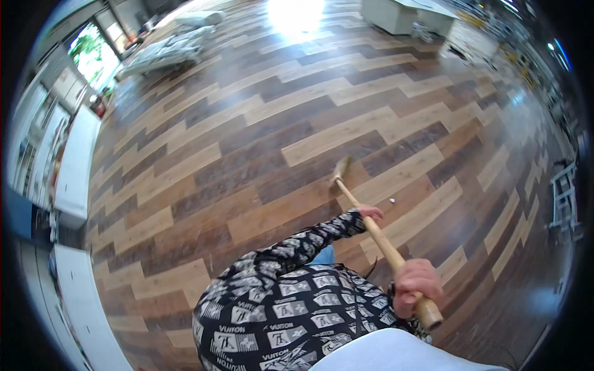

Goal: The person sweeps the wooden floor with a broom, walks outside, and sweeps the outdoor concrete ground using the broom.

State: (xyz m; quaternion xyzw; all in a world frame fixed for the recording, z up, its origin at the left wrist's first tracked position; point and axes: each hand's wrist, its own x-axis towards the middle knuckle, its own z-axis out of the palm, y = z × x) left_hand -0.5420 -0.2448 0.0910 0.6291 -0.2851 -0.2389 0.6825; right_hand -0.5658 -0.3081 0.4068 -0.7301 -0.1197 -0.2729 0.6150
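Broom (341,167) head blurred, right hand (416,285) grip wrapped on handle top, left hand (369,213) grip half hidden behind it

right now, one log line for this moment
left hand mid broom handle | right hand near handle top | broom head on wood floor

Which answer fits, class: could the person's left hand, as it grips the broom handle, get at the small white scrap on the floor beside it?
Probably yes. The left hand holds the broom handle close to the small white scrap, with only bare floor between them. It would have to let go and go down to it, though.
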